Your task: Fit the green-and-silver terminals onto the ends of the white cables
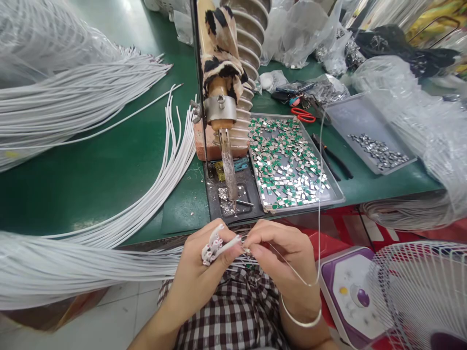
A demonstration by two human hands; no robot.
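Note:
My left hand (pixel 204 267) is wrapped round a bundle of white cables (pixel 212 245), whose cut ends stick up between thumb and forefinger. One cable end (pixel 231 244) points right, toward my other hand. With thumb and forefinger pinched, my right hand (pixel 284 250) meets it; a small pale piece at these fingertips is mostly hidden. Thin solder wire (pixel 319 218) hangs from above, loops by the right wrist and runs up into that pinch. Just beyond both hands, a soldering iron (pixel 228 167) points down in a clamp, its tip over a solder-flecked black base (pixel 215 206).
A tray (pixel 337 199) of small green-and-metal connectors stands right of the iron. Pliers (pixel 337 160), red-handled scissors (pixel 303 115) and a bin (pixel 397 170) of metal shells lie farther right. White cables (pixel 146 209) spread leftward. A fan (pixel 423 291) stands at lower right.

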